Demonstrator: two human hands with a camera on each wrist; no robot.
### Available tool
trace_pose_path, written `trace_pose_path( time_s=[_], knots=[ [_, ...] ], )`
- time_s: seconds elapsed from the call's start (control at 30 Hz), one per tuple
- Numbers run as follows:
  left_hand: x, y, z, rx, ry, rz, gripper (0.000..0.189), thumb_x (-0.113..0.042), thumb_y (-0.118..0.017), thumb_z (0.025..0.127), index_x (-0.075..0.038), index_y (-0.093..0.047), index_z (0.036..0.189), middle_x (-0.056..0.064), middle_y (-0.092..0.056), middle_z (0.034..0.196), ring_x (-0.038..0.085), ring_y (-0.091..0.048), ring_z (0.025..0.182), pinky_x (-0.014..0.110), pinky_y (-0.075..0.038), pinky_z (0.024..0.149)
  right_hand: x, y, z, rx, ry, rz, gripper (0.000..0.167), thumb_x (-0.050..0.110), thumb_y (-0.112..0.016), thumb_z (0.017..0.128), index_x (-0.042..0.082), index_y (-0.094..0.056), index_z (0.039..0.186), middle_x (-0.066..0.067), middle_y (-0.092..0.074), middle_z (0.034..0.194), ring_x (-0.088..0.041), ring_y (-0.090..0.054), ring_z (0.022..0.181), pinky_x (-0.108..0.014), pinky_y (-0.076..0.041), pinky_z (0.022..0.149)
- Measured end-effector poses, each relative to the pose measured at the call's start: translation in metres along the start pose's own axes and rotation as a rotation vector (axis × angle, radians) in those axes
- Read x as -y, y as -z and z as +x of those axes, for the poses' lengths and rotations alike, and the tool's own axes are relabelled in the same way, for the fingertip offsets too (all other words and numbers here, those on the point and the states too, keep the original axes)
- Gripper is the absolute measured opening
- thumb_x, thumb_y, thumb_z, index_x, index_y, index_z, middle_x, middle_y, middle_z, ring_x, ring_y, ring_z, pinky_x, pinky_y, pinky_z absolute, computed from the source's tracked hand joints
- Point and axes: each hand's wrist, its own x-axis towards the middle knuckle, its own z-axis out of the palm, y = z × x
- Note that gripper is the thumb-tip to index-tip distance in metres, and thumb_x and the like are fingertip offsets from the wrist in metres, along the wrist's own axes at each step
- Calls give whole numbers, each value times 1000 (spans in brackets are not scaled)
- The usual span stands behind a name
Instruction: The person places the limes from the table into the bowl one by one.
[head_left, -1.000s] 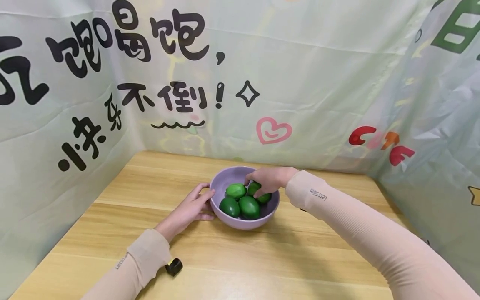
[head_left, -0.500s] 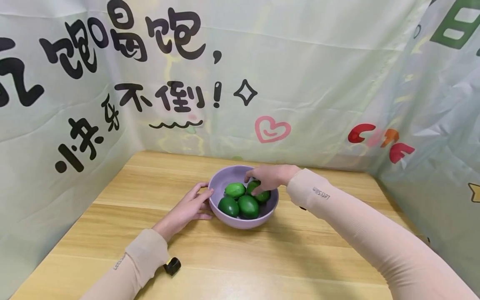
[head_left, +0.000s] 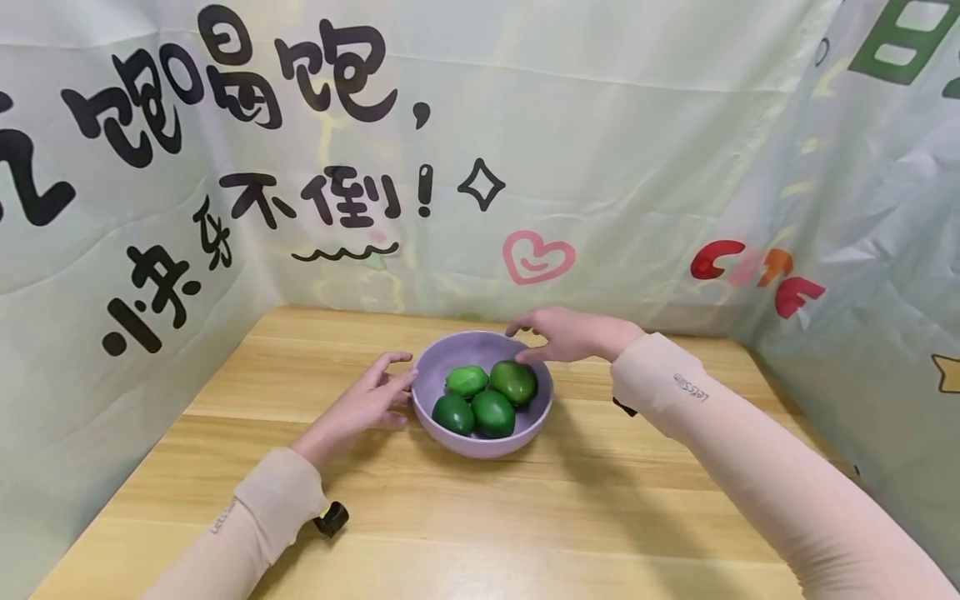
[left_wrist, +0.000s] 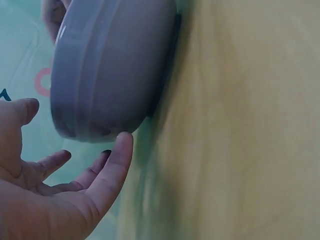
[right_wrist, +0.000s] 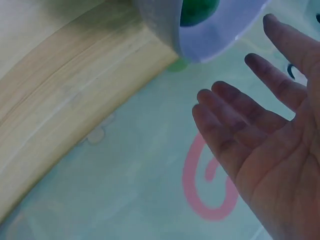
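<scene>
A light purple bowl [head_left: 480, 446] stands on the wooden table with several green fruits in it. Towards its back lies a small bright green, lime-like fruit [head_left: 467, 381]; a larger green fruit [head_left: 513, 382] with a brownish tint is at the right. Two dark green oval fruits, one at the left [head_left: 453, 414] and one in the middle [head_left: 492, 414], fill the front. My left hand [head_left: 365, 406] is at the bowl's left side, fingers loosely spread. Over the back right rim, my right hand [head_left: 570, 335] has its fingers extended and holds nothing; its palm shows in the right wrist view [right_wrist: 280, 145].
The wooden table [head_left: 450, 525] reaches back to a pale printed cloth [head_left: 637, 167] that hangs behind and on both sides. A black wrist device [head_left: 332, 518] shows under the left sleeve. The right arm casts a shadow over the table.
My right hand has let go of the larger green fruit and risen up and right, out of the bowl. My left hand has eased slightly away from the rim. The fruit stays in the bowl.
</scene>
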Motion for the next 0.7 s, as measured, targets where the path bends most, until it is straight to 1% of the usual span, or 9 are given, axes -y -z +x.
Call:
trace_pose_path(
  time_s=[0.1,0.17,0.3,0.33,0.43,0.53,0.63,0.7],
  knots=[
    [-6,7,-1,-16,-42,65,65,-43,-54,113,-12,-30,165,30,-52,145,42,-63,130,49,-66,100,-8,-2,-8,-67,-20,15,50,27,-71,106,1,-60,147,-19,-62,151,-41,-57,142,-58,-48,122],
    [-10,11,-1,-38,-70,119,65,-43,-54,113,-11,-31,165,30,-53,146,44,-61,132,50,-65,103,-12,-3,-15,-112,-44,24,51,28,-70,106,2,-59,148,-20,-61,152,-42,-56,143,-59,-48,122],
    [-14,19,-1,-80,-105,254,65,-49,-54,112,-16,-34,165,27,-55,153,45,-59,139,51,-64,104,-19,-6,-30,-201,-84,34,50,29,-69,107,4,-58,149,-21,-60,152,-44,-54,143,-63,-47,121],
    [-15,21,-2,-92,-113,298,66,-51,-53,112,-18,-34,165,27,-54,155,45,-57,141,53,-62,107,-20,-6,-33,-223,-94,38,50,29,-68,107,4,-58,150,-22,-59,152,-44,-53,144,-63,-46,121],
    [-18,23,-4,-133,-142,423,69,-57,-51,111,-20,-34,167,26,-49,161,46,-52,147,63,-53,115,-23,-8,-42,-281,-106,40,51,27,-66,108,3,-56,151,-24,-57,154,-46,-51,146,-65,-44,122],
    [-22,25,-7,-177,-183,538,71,-56,-49,111,-18,-31,169,27,-41,167,49,-45,152,73,-40,122,-24,-11,-51,-325,-121,38,53,28,-63,110,2,-52,155,-25,-53,158,-46,-48,149,-66,-42,124],
    [-24,27,-10,-210,-210,621,72,-54,-49,112,-18,-27,171,24,-34,172,49,-35,157,77,-33,124,-25,-14,-61,-356,-150,34,58,31,-61,111,3,-47,159,-25,-48,162,-47,-45,151,-67,-41,124],
    [-26,27,-12,-224,-222,661,73,-53,-49,112,-18,-24,172,21,-29,175,49,-29,160,77,-28,126,-25,-17,-67,-373,-179,32,61,34,-60,112,4,-43,162,-25,-44,164,-46,-43,152,-67,-41,124]
  ],
)
